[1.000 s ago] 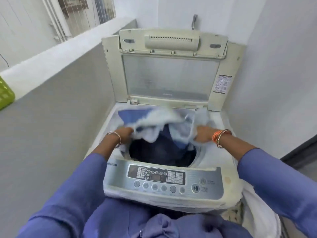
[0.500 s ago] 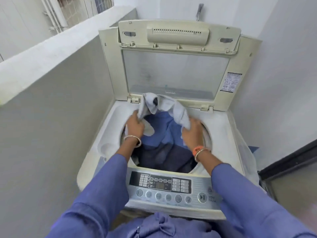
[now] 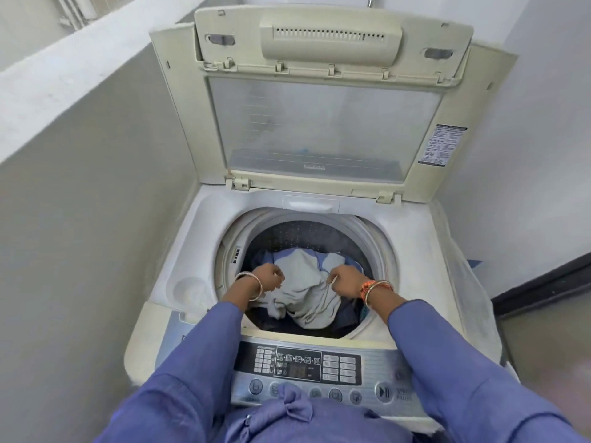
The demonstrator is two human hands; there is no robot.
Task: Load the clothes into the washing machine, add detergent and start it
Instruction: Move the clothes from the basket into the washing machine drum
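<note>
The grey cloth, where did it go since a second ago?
Both hands, left hand and right hand, carried the grey cloth down from the rim into the drum, onto the blue clothes. They still grip it. The lid stayed open.

Play/pause symbol on start button (image 3: 383,392) — panel (image 3: 299,366) and sticker (image 3: 442,144) txt too blurred (unreadable).

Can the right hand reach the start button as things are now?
Probably yes, once it lets go. The right hand grips the pale cloth in the drum; the start button sits uncovered on the panel, below the right sleeve, with nothing between.
</note>
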